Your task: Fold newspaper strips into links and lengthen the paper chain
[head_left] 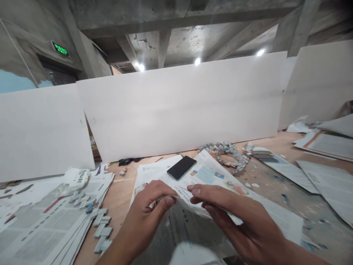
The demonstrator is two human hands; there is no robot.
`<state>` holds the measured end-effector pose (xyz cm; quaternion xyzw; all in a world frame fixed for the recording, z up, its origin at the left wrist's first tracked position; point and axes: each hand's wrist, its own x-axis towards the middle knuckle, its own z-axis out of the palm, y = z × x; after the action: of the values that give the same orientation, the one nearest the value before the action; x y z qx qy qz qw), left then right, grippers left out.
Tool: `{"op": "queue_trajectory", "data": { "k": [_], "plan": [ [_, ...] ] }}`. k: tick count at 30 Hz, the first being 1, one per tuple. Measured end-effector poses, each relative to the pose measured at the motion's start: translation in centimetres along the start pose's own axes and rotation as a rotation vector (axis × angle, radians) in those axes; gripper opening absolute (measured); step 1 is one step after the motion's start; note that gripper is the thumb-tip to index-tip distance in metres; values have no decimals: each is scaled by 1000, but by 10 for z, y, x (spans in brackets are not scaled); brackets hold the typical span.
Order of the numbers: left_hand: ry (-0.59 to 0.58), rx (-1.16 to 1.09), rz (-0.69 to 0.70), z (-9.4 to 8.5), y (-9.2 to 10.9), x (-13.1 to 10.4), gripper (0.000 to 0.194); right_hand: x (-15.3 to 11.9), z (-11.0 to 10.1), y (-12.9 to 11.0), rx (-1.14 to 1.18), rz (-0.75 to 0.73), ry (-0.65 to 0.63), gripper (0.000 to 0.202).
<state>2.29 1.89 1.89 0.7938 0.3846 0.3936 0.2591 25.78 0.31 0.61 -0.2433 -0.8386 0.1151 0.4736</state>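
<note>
A printed paper sheet (190,224) is held up between my two hands near the bottom middle. My left hand (151,209) pinches its upper left edge between thumb and forefinger. At the sheet's right side, my right hand (237,213) has its thumb and fingers around the edge, with the paper between them. Just beyond the hands, a black phone (181,168) lies on printed sheets (206,173) with small coloured pictures.
Stacked printed pages (52,224) lie at the left, with a folded-paper chain (103,230) and a crumpled plastic bag (75,180). A coiled paper chain (234,158) sits beyond the phone. More sheets (328,184) lie right. White boards (182,110) stand behind.
</note>
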Motion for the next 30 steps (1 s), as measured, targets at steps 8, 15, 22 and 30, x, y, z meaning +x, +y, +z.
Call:
{"op": "queue_trajectory", "data": {
  "k": [8, 15, 22, 30],
  "plan": [
    [39, -45, -89, 2, 7, -1, 15, 1, -1, -4, -46, -13, 21, 49],
    [63, -125, -133, 2, 8, 1, 12, 0, -4, -12, -57, 40, 106, 40],
    [41, -145, -141, 2, 7, -2, 12, -4, -9, -16, -31, 84, 121, 29],
    [37, -113, -189, 1, 6, -2, 12, -1, -9, -15, -26, 70, 132, 27]
  ]
}}
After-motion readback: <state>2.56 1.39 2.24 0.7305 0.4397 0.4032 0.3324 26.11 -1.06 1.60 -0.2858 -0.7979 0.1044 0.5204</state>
